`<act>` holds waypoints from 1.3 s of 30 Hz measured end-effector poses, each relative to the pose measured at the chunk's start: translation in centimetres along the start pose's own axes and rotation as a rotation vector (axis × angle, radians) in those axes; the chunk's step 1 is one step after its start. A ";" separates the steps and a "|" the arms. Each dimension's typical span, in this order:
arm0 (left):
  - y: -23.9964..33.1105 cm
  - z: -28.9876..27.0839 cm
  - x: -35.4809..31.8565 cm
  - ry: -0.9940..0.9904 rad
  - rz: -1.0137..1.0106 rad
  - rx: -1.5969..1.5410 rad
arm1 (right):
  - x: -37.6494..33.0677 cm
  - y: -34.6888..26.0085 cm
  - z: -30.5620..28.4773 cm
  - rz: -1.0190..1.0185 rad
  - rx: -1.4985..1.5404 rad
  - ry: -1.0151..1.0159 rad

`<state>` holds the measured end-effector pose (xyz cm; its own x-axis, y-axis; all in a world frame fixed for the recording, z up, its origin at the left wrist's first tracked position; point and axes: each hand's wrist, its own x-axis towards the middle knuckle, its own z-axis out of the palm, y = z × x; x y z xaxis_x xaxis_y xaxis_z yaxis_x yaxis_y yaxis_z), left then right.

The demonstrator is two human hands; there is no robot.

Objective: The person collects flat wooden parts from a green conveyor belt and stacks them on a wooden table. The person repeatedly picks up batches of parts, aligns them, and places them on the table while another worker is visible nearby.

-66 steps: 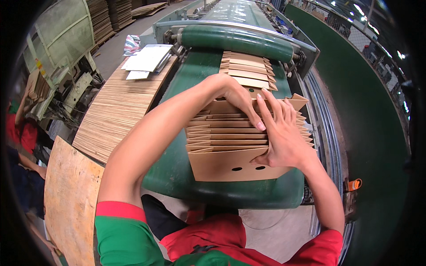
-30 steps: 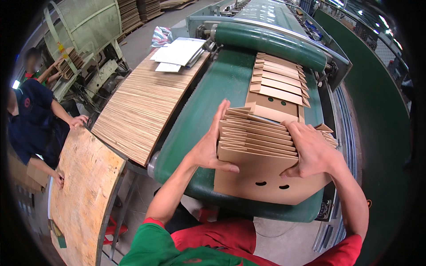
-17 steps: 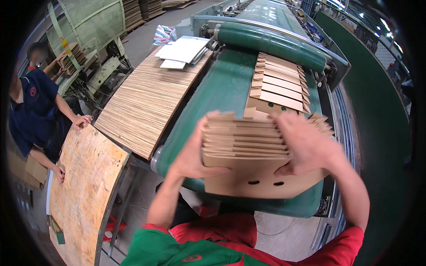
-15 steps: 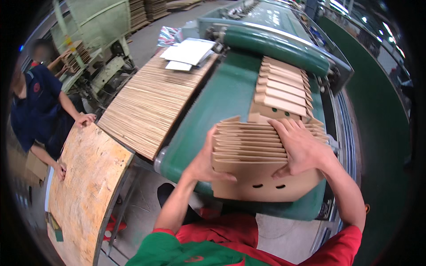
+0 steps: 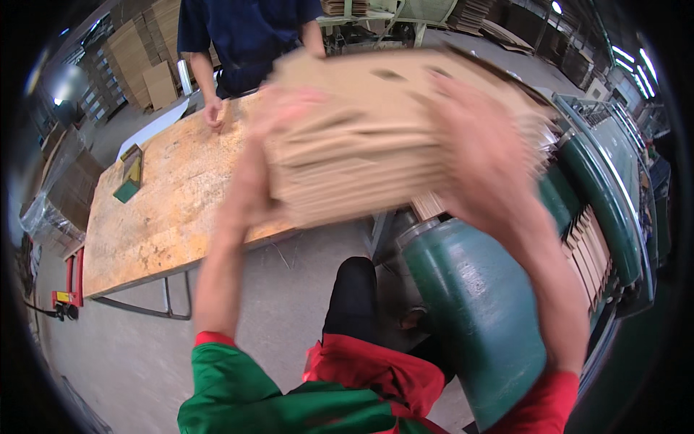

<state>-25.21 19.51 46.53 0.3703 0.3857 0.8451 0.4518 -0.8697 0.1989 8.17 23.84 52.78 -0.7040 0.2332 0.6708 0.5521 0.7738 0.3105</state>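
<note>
A bundle of folded brown cardboard boxes [image 5: 369, 155] is held up between my two hands, blurred by motion. My left hand [image 5: 271, 137] is closed on its left end, and my right hand [image 5: 477, 137] presses its right side. Two dark oval slots show in the top sheet. The bundle hangs over the right end of a worn wooden table [image 5: 173, 202]. More folded cardboard pieces [image 5: 589, 253] lie on the green conveyor belt [image 5: 477, 289] at the right.
A co-worker in a dark blue shirt [image 5: 249, 36] stands behind the table, one hand near its far edge. A small green and yellow block [image 5: 129, 173] lies on the table. Left are a red pallet jack [image 5: 71, 289] and plastic-wrapped cartons [image 5: 69, 188]. A green roller [image 5: 596, 195] spans the conveyor.
The view has swung left toward the table and co-worker. Both hands have lifted the cardboard bundle off the conveyor belt and carried it left, turning it.
</note>
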 end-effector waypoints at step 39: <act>15.9 37.0 -6.0 -0.378 -0.347 -0.517 | -52.5 5.5 -14.2 0.815 -0.499 -0.703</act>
<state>9.71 14.78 26.25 0.5728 0.6643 0.4802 0.1876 -0.6765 0.7122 54.49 7.54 28.82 -0.0688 0.9437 0.3235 0.9547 -0.0318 0.2958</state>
